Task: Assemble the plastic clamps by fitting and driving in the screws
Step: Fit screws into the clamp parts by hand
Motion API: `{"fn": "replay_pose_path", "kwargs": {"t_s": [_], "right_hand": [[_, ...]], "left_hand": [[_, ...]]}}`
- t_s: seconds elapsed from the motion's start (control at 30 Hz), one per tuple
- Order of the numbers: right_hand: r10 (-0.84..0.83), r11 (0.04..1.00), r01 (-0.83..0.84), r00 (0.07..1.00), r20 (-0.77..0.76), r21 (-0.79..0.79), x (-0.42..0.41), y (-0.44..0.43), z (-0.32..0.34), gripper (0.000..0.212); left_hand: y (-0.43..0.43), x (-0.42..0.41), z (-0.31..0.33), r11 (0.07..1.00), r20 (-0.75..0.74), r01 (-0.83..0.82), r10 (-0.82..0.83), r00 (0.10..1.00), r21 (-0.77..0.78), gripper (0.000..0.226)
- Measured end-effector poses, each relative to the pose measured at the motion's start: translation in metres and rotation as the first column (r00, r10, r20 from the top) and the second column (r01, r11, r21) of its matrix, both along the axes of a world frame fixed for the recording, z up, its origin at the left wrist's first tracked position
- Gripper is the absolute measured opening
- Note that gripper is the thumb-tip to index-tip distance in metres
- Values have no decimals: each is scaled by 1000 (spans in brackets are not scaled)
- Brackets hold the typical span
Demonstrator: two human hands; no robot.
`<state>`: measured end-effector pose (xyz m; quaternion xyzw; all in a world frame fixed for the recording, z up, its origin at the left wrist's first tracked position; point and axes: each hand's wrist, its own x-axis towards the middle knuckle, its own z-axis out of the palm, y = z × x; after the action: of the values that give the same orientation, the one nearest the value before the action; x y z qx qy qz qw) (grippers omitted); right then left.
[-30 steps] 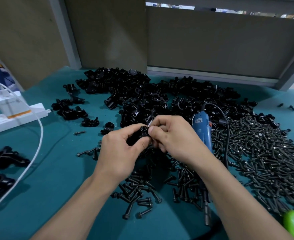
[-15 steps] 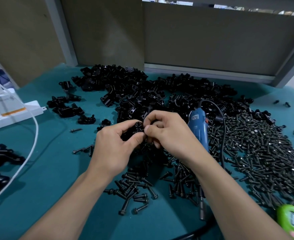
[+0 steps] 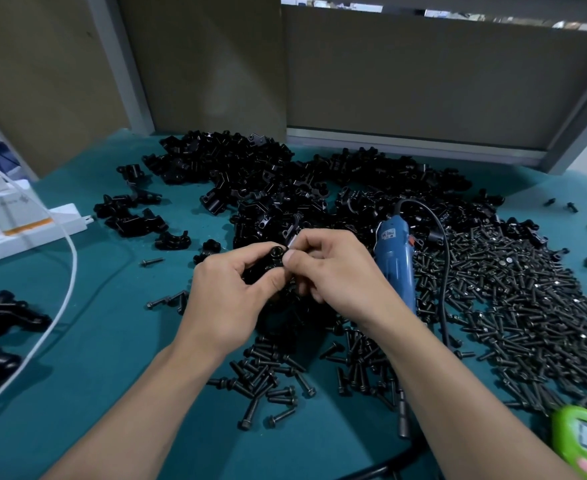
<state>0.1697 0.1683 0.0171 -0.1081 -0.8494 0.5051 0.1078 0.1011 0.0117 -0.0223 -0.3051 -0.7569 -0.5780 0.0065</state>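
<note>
- left hand (image 3: 229, 296): clamped round one black clamp (image 3: 270, 263), thumb and fingers curled on it, held just above the desk (image 3: 94, 358). Same grip as a second ago.
- right hand (image 3: 337, 275): touching the left, thumb and index pinched at the clamp's top beside its round hole. A pale sliver (image 3: 292, 241) shows at the index tip; too small to say whether it's a screw.
- change: next to nothing. Both hands have stayed together on the clamp and only the right fingertips have shuffled. The sliver was hidden half a second ago and shows again now.
- my read: still hand-fitting. Screw not seated, driving not started.
- blue electric screwdriver (image 3: 396, 261): just right of the right hand, lying on screws, untouched. Its bit end points back along the right forearm.
- black cord (image 3: 441, 271): arcs from the driver's far end and runs down beside that forearm. Could snag when the tool is lifted.
- loose screws (image 3: 274, 379): scattered directly under and nearer than both hands. A dropped one would be hard to find there.
- big screw pile (image 3: 527, 299): well right of the right hand, past the cord.
- pile of clamp parts (image 3: 285, 188): just beyond both hands, spreading away from them.
- single screw (image 3: 153, 261) and a few stray black pieces lie left of the left hand.
- further left: white power strip (image 3: 25, 233), with a white cable (image 3: 64, 306) trailing toward the person.
- green timer (image 3: 586, 445): under the right forearm's outer side, at the frame corner.
</note>
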Motion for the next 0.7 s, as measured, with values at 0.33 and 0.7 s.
{"fn": "replay_pose_path", "kwargs": {"t_s": [0.33,0.7], "right_hand": [[-130,984,123,990,46,128,0,3,8,58],[-656,703,244,583,478,668,55,34,20,67]], "left_hand": [[4,4,-3,999,102,12,-7,995,-48,40],[6,9,2,1000,154,-4,7,988,-24,28]]}}
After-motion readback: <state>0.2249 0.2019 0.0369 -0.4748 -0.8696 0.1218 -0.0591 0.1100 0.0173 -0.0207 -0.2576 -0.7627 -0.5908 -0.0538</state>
